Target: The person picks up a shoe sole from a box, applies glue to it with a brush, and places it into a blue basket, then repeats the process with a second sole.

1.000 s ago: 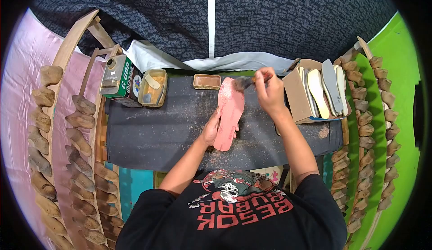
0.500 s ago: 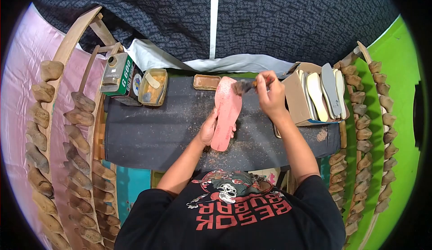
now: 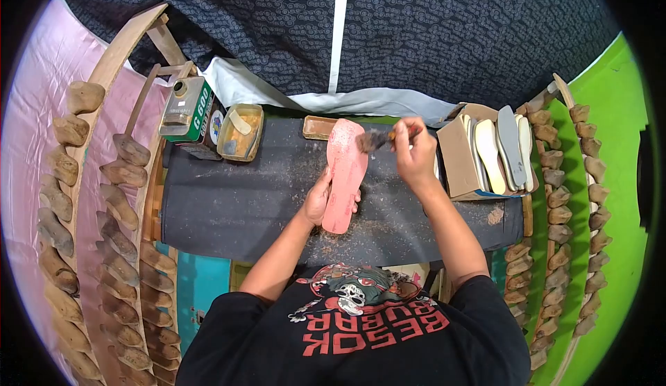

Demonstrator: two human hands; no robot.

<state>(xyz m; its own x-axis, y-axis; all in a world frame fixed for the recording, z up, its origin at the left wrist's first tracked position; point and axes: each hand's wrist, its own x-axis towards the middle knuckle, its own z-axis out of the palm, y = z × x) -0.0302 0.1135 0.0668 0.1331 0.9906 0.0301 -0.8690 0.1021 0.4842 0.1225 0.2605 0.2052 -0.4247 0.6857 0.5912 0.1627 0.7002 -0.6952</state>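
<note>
My left hand is wrapped round the lower part of a pink shoe sole, with the thumb along its left edge and fingertips showing at the right. The sole is held lengthwise over the dark table, its wide end away from me, with faint marks and specks on its face. In my right hand is a brush, gripped by its handle. Its dark, clumped bristles reach the sole's upper right edge.
Scraps litter the dark tabletop. At the back left stand a green and white can and a yellowish tub. Behind the sole lies a small brown tray. A cardboard box of insoles is at right. Wooden shoe lasts line side racks.
The sole has turned slightly, its top shifting left. The brush stays by its upper right edge. The whole view has shifted a little.
</note>
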